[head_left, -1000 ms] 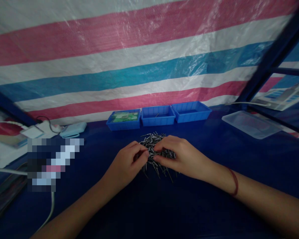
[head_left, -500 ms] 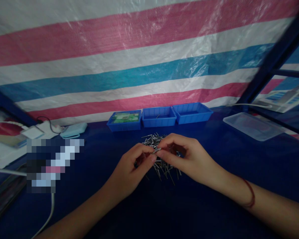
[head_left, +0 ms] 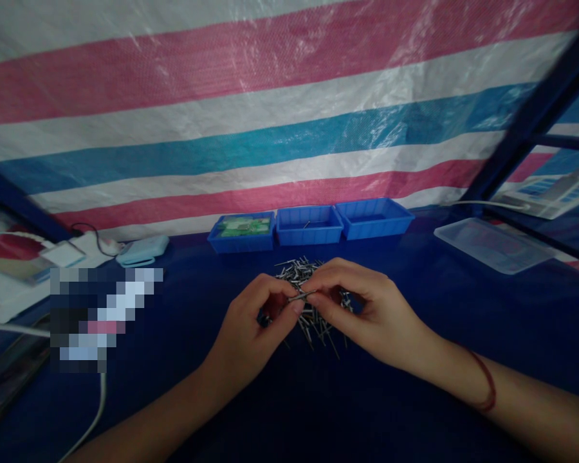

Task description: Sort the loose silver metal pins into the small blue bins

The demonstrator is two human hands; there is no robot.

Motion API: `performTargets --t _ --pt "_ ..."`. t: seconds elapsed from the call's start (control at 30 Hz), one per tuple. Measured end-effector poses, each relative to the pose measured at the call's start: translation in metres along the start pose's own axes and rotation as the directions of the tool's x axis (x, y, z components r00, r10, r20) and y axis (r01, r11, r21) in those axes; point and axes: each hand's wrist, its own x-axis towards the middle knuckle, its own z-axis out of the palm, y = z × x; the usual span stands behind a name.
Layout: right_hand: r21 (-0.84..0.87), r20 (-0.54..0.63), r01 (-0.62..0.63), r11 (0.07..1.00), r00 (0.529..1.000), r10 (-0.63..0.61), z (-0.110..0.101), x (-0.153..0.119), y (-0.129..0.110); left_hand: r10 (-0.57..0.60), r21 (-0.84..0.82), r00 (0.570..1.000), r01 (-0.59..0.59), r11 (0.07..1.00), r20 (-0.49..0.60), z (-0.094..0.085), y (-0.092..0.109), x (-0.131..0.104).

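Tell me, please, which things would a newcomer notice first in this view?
Probably the striped sheet in pink, white and blue, since it fills most of the upper view. Next, in the centre, the heap of thin metal pieces on the dark blue table, where the left hand and right hand meet, fingertips around a slim piece.

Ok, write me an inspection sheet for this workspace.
Surface: dark-blue tabletop, glossy
Job's things: loose pile of thin metal pins
Clutter: light-blue case left, translucent plastic tray right
Hands: left hand and right hand pinch thin metal above the pile, count unclear
Cables: white cable at left, another at right
Surroundings: three blue bins, leftmost holding green packets; striped sheet behind
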Motion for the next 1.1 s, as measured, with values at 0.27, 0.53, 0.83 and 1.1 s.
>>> performTargets --t 0.27,0.53,0.83,1.1 --pt "0.019 0.039 -0.008 1.000 0.999 0.007 0.006 -0.001 0.009 0.173 0.164 0.979 -0.154 0.974 -0.104 -0.002 0.005 -0.001" --pt "0.027 -0.006 -0.084 0.996 0.996 0.084 0.005 0.002 0.017 0.135 0.197 0.988 -0.120 0.973 -0.069 -0.003 0.002 0.000" --pt "-0.657 -0.326 -0.186 0.731 0.944 -0.053 -0.040 0.046 0.091 0.004 0.168 1.000 -0.005 0.986 0.007 0.000 -0.014 0.006" --pt "-0.788 -0.112 -0.098 0.608 0.994 0.014 -0.052 0.034 0.117 0.023 0.217 0.998 -0.034 0.976 0.052 -0.004 -0.019 0.009"
